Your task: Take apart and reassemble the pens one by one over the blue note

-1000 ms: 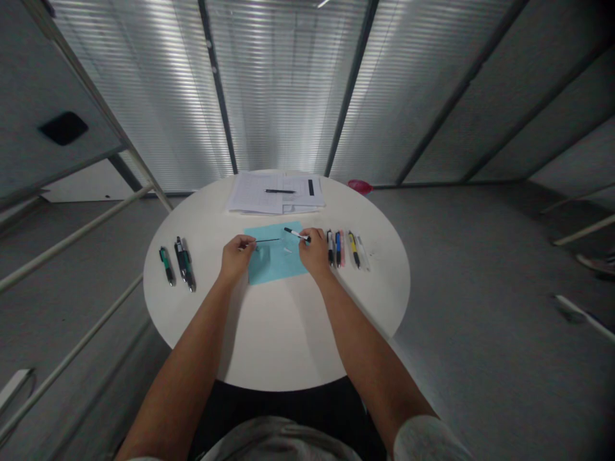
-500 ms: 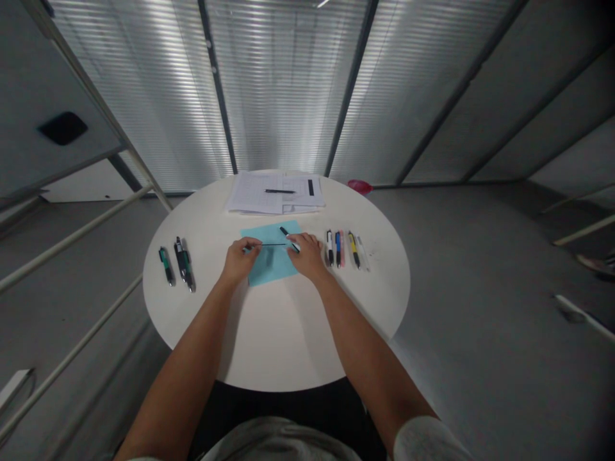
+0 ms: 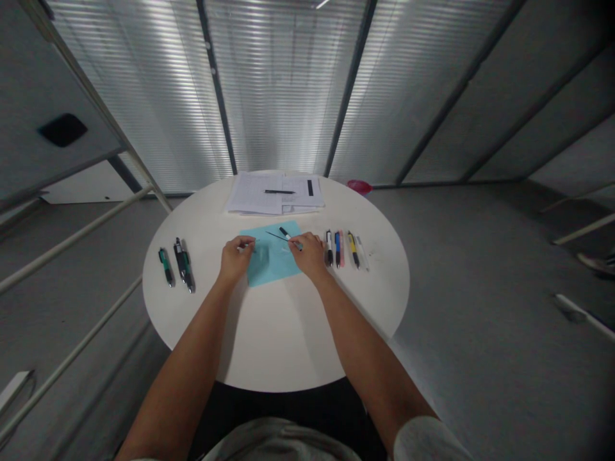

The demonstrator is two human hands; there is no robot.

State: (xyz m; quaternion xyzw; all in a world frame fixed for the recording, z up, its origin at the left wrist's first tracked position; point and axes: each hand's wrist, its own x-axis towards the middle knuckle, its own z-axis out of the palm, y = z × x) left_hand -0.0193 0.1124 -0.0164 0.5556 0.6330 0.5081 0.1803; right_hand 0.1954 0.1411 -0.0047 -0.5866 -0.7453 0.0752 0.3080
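Note:
My right hand [image 3: 307,251] pinches one end of a thin dark rod [image 3: 277,236], which points up and left over the blue sheet [image 3: 273,267]. Over the left edge of that sheet is my left hand [image 3: 236,257], its fingers closed on something small and pale that I cannot make out. The two hands are apart. A black-capped pen [image 3: 284,231] lies on the sheet, partly hidden by the fingers of my right hand.
Papers [image 3: 254,194] with a black pen [image 3: 280,191] lie at the back of the round white table [image 3: 283,346]. Several pens [image 3: 338,248] are lined up at the right, more pens [image 3: 183,264] at the left. A pink object [image 3: 359,187] is behind the table.
The rod has come away from my left hand and now tilts up from my right fingers. My left hand has shifted slightly left.

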